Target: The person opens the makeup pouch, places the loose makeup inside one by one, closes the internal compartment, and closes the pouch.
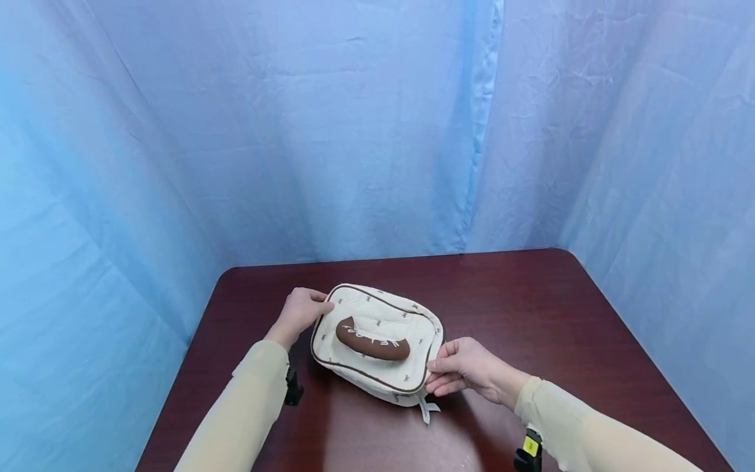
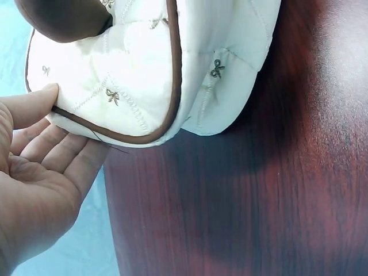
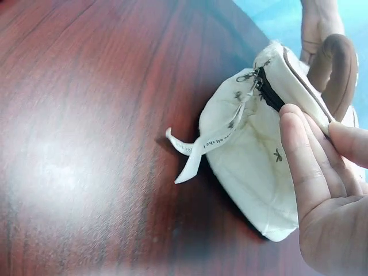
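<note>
A cream quilted zip bag (image 1: 386,316) with small brown bows and brown piping lies on the table, its lid facing up. On the lid arches a padded brown handle (image 1: 377,347) with pale lettering. My left hand (image 1: 299,314) pinches the lid's left edge, thumb on top and fingers beneath, as the left wrist view also shows. At the opposite end my right hand (image 1: 468,368) grips the lid's edge between thumb and fingers. Near it, a white printed ribbon (image 3: 214,141) hangs from the zipper pull (image 3: 247,76), beside a stretch of dark zipper (image 3: 269,92).
The bag stands on a dark red-brown wood-grain table (image 1: 507,295) with rounded far corners. Pale blue curtains (image 1: 366,131) enclose its back and sides. Small black devices (image 1: 293,387) are strapped at both wrists over cream sleeves.
</note>
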The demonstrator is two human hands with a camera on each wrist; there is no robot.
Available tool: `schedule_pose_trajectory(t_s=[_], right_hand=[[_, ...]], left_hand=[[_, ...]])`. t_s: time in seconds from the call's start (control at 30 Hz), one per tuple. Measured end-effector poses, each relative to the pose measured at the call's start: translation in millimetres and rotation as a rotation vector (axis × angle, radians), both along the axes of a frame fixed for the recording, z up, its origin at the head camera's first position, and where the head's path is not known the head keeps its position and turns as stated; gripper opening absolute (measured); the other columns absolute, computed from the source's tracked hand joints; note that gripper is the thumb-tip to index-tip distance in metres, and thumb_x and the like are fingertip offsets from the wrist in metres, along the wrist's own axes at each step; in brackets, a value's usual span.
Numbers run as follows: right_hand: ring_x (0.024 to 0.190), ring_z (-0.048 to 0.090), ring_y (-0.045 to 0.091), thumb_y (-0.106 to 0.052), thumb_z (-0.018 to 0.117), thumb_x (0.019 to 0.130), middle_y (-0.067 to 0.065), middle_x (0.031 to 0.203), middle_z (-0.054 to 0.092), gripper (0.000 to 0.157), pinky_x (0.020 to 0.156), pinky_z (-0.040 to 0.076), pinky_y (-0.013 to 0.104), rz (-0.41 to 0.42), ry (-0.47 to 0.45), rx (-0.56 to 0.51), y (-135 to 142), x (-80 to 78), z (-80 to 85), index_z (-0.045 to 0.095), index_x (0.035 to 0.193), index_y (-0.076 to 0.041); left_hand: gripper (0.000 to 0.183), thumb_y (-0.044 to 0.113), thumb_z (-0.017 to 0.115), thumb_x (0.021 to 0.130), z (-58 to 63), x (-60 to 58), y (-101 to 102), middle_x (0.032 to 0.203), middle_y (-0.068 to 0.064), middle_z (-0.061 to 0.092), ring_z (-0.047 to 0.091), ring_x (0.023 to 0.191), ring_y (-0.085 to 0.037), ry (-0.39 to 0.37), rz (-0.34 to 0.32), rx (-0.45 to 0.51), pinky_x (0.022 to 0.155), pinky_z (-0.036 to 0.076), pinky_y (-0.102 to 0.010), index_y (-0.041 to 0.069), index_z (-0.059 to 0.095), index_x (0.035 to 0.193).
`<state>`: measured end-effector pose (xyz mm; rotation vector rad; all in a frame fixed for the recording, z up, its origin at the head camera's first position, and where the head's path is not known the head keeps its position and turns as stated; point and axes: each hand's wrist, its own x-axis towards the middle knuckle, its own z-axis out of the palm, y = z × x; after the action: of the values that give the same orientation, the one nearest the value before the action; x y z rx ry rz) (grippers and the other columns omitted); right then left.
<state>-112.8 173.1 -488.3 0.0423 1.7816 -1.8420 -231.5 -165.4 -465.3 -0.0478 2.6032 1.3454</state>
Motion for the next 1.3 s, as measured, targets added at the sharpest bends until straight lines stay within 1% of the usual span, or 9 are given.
schedule_pose_trajectory(t_s=[0.2, 0.4, 0.53, 0.67, 0.83, 1.0, 1.13, 1.23, 1.3], right_hand=[[0.076, 0.077, 0.025, -0.008, 0.071, 0.093, 0.019, 0.086, 0.076, 0.013, 0.07, 0.063, 0.036, -0.005, -0.017, 0.006, 1.2, 1.0, -9.9, 0.062, 0.086, -0.002], [0.075, 0.076, 0.024, -0.009, 0.072, 0.092, 0.019, 0.086, 0.075, 0.013, 0.069, 0.063, 0.035, 0.016, -0.021, 0.033, 2.7, 0.1, -13.1, 0.063, 0.088, 0.0], [0.072, 0.076, 0.023, -0.011, 0.072, 0.092, 0.021, 0.086, 0.075, 0.015, 0.068, 0.063, 0.036, 0.056, -0.018, 0.091, 9.1, -3.7, -14.2, 0.066, 0.091, 0.002], [0.073, 0.076, 0.025, -0.013, 0.07, 0.094, 0.021, 0.086, 0.075, 0.022, 0.068, 0.063, 0.038, 0.085, 0.01, 0.158, 21.5, -10.7, -13.9, 0.068, 0.098, 0.008], [0.074, 0.076, 0.026, -0.012, 0.068, 0.096, 0.021, 0.086, 0.075, 0.027, 0.067, 0.063, 0.039, 0.075, 0.085, 0.267, 38.3, -21.7, -9.3, 0.068, 0.103, 0.014], [0.076, 0.075, 0.027, -0.012, 0.067, 0.097, 0.023, 0.093, 0.075, 0.03, 0.067, 0.063, 0.039, 0.023, 0.142, 0.395, 47.6, -36.0, -5.3, 0.067, 0.112, 0.014], [0.085, 0.074, 0.03, -0.016, 0.068, 0.098, 0.02, 0.101, 0.075, 0.035, 0.071, 0.062, 0.04, -0.014, 0.166, 0.465, 47.4, -48.4, -3.3, 0.067, 0.122, 0.009], [0.09, 0.074, 0.03, -0.018, 0.068, 0.099, 0.017, 0.103, 0.075, 0.037, 0.074, 0.062, 0.04, -0.012, 0.185, 0.468, 41.9, -56.1, -3.2, 0.066, 0.125, 0.007], [0.089, 0.073, 0.028, -0.018, 0.068, 0.099, 0.014, 0.102, 0.075, 0.037, 0.074, 0.062, 0.04, -0.008, 0.192, 0.461, 36.5, -59.6, -3.1, 0.066, 0.126, 0.007]], left_hand=[[0.037, 0.019, 0.071, 0.095, -7.7, -1.0, -0.3, 0.125, -0.02, 0.069, 0.064, 0.116, -0.032, -0.001, 0.003, 0.005, 0.093, 0.055, -0.044, -0.004, 0.07, 0.125], [0.037, 0.02, 0.071, 0.095, -12.3, 0.5, -3.2, 0.125, -0.019, 0.069, 0.064, 0.117, -0.032, 0.007, -0.007, -0.013, 0.092, 0.056, -0.044, -0.003, 0.07, 0.125], [0.039, 0.021, 0.07, 0.096, -14.8, 4.6, -7.7, 0.128, -0.02, 0.068, 0.065, 0.118, -0.033, 0.013, -0.043, -0.041, 0.093, 0.056, -0.045, -0.003, 0.069, 0.127], [0.04, 0.021, 0.068, 0.097, -15.9, 12.8, -17.2, 0.13, -0.021, 0.067, 0.069, 0.11, -0.031, -0.01, -0.067, -0.041, 0.093, 0.057, -0.047, -0.003, 0.067, 0.13], [0.038, 0.015, 0.065, 0.098, -15.6, 29.3, -35.4, 0.129, -0.026, 0.065, 0.072, 0.103, -0.034, -0.059, -0.045, 0.012, 0.086, 0.06, -0.046, -0.008, 0.065, 0.128], [0.039, 0.017, 0.065, 0.1, -19.3, 47.5, -51.7, 0.121, -0.029, 0.067, 0.073, 0.097, -0.037, -0.143, 0.015, 0.054, 0.077, 0.062, -0.043, -0.012, 0.064, 0.126], [0.046, 0.022, 0.067, 0.1, -28.7, 60.9, -57.0, 0.11, -0.029, 0.07, 0.074, 0.087, -0.035, -0.26, 0.054, 0.125, 0.073, 0.063, -0.043, -0.014, 0.062, 0.126], [0.049, 0.024, 0.07, 0.098, -38.0, 68.9, -57.1, 0.103, -0.028, 0.071, 0.075, 0.084, -0.035, -0.331, 0.087, 0.212, 0.071, 0.063, -0.043, -0.015, 0.06, 0.127], [0.05, 0.024, 0.072, 0.097, -44.3, 71.6, -54.7, 0.102, -0.028, 0.071, 0.075, 0.084, -0.036, -0.36, 0.106, 0.272, 0.071, 0.063, -0.042, -0.015, 0.059, 0.127]])
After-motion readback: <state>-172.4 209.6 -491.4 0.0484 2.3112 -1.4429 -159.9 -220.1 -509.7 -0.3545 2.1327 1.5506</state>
